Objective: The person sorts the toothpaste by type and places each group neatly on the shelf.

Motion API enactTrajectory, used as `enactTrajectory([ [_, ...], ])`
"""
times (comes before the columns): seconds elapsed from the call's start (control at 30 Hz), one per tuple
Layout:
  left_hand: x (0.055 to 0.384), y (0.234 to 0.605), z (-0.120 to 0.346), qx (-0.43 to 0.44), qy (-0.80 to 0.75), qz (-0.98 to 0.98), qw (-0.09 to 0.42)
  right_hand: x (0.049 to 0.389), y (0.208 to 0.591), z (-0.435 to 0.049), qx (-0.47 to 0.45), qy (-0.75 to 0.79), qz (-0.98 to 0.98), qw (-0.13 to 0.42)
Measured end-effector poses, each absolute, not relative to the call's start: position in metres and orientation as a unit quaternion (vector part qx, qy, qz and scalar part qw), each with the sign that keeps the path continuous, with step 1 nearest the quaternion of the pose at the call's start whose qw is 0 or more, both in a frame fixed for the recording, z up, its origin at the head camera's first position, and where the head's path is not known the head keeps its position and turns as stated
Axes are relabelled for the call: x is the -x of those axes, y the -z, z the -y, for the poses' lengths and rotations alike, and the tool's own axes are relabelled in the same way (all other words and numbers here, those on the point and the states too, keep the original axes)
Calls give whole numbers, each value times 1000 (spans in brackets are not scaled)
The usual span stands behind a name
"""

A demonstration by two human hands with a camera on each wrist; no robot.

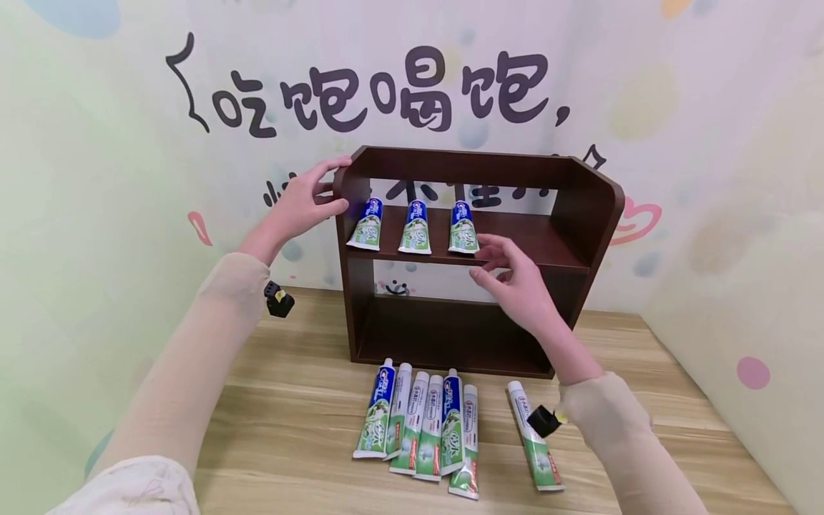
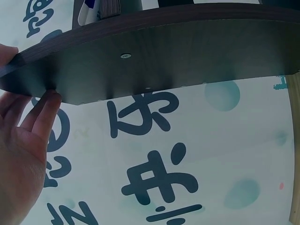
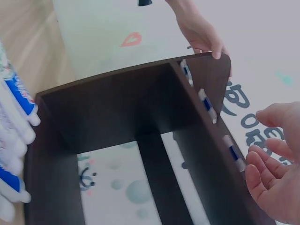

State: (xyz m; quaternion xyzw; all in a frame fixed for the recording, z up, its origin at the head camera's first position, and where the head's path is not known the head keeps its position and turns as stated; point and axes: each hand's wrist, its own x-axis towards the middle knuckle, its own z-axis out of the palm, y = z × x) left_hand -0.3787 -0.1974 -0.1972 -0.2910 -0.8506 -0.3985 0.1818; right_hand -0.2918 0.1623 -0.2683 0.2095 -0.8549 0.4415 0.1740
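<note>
Wall [image 1: 386,28] reading 吃饱喝饱, shelved Crest tubes [image 1: 415,230], left fingers [image 1: 331,165] gripping shelf [image 1: 463,164], right fingers [image 1: 502,244] relaxed

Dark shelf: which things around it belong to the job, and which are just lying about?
Likely in the job:
- shelf
- three tubes on its upper board
- six tubes bunched in front
- one tube lying apart

Probably just surroundings:
- wooden table
- patterned wall

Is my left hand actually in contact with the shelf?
Touching. The left wrist view shows it: the left hand has fingertips against the outer side of the brown shelf, with the thumb at the panel's edge.
</note>
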Motion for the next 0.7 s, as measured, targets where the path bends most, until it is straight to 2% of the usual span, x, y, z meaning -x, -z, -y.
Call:
enactTrajectory([
  [0.23,378,197,197,290,399,850,186,282,301,-166,-196,-439,861,162],
  [0.7,379,197,198,292,401,848,186,273,342,-163,-185,-447,861,156],
])
